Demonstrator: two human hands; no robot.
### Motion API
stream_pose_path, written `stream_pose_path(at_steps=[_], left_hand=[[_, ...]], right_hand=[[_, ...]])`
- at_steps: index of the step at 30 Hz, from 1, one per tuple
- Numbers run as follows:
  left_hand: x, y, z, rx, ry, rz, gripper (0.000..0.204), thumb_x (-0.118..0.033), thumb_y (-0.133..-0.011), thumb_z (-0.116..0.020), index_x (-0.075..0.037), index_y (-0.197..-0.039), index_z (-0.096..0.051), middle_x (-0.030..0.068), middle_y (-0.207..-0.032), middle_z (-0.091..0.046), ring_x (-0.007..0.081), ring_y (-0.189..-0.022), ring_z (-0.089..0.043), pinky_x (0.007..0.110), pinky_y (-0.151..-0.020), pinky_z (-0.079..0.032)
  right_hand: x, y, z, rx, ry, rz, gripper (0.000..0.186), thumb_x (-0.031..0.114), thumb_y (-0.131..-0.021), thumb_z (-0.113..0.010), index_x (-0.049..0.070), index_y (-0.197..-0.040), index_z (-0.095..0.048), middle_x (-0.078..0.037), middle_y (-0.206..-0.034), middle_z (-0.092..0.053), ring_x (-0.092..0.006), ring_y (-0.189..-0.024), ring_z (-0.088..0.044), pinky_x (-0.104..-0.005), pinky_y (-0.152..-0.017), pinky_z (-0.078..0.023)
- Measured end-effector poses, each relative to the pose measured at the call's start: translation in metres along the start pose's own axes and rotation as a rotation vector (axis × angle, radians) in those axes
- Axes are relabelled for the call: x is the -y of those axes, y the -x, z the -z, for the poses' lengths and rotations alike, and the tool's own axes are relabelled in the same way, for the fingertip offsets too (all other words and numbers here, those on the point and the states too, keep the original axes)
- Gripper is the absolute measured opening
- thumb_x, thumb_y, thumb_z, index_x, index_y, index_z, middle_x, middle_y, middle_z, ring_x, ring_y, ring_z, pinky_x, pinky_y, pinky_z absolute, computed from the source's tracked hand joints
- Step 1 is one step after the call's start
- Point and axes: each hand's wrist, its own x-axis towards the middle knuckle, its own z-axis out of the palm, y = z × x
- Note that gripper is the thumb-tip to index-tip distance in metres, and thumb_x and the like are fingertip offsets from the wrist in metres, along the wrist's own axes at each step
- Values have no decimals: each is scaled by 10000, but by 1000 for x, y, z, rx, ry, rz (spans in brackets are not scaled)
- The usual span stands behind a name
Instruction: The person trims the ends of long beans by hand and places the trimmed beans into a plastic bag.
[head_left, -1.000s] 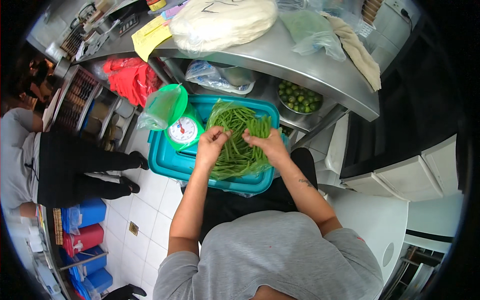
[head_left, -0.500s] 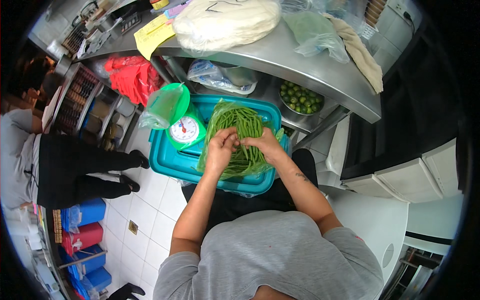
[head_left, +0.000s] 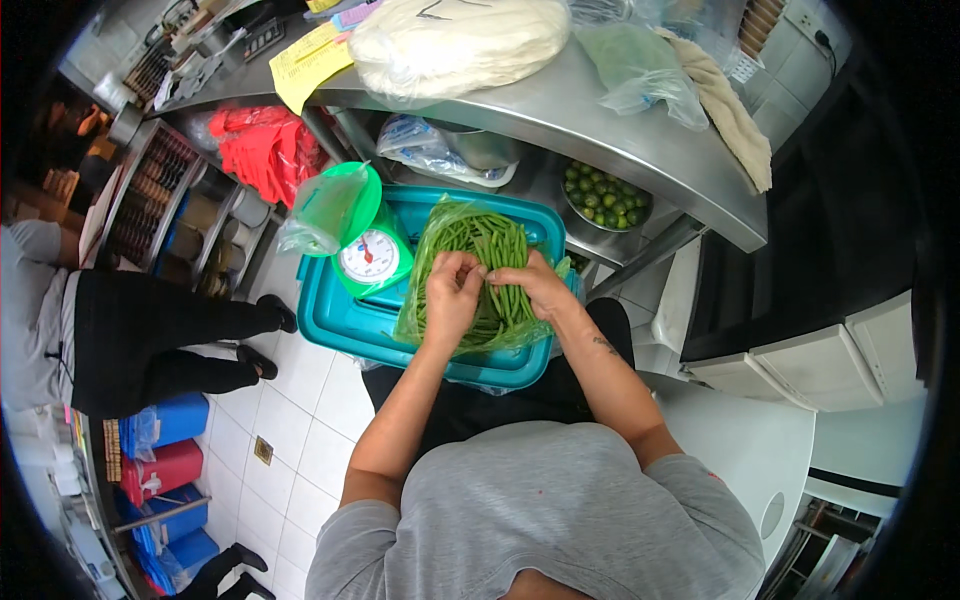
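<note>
A clear plastic bag (head_left: pixel 408 325) full of long green beans (head_left: pixel 490 240) lies opened out on a teal plastic lid or tub (head_left: pixel 330 325) in front of me. Over the beans, my left hand (head_left: pixel 452 292) is closed in a pinch, its fingertips meeting those of my right hand (head_left: pixel 535 285). My right hand is also pinched, palm side toward the beans. A green bean seems to be between the fingertips, mostly hidden by them. Left of the bag stands a green dial scale (head_left: pixel 372 260), with an empty-looking clear bag (head_left: pixel 325 212) on its pan.
Ahead is a steel table (head_left: pixel 560 110) bearing a big bag of white food (head_left: pixel 460 45), a yellow paper (head_left: pixel 310 65) and a cloth (head_left: pixel 725 110). A bowl of small green citrus fruit (head_left: pixel 605 198) sits below. At left, a person in black trousers (head_left: pixel 150 330) stands near blue bins (head_left: pixel 175 430).
My left hand has shifted slightly right and turned, and both hands' fingertips stay together over the beans. Another person's dark-clad legs show more at the lower left.
</note>
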Motion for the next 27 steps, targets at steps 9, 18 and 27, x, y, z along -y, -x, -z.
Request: stream_pose_path(at_steps=[9,18,27], left_hand=[[15,0,-3,-61,192,39,58,1,-788,-631,12,-837,-601,25,-765,-536,93,-679,-509,226,-608,-403],[9,-8,10,-10,542,330,94,-105,-856,-576,-18,-890,-588,21,-792,-610,80,-649,-521,205,-580,-390],[9,-8,6,138,236,195,136,-46,-835,-592,48,-931,-575,17,-749,-577,89,-665,-557,224,-616,-443]], right_hand=[[-1,0,-3,-13,72,-34,262,13,-673,-694,-2,-914,-593,-54,-789,-610,-138,-655,-565,-265,-596,-455],[1,1,-2,11,3,-46,255,17,-673,-666,-10,-914,-589,-69,-791,-612,-143,-640,-569,-262,-560,-455],[-5,-3,6,54,-7,10,277,18,-668,-651,-24,-927,-563,-78,-719,-593,-157,-590,-556,-280,-541,-452]])
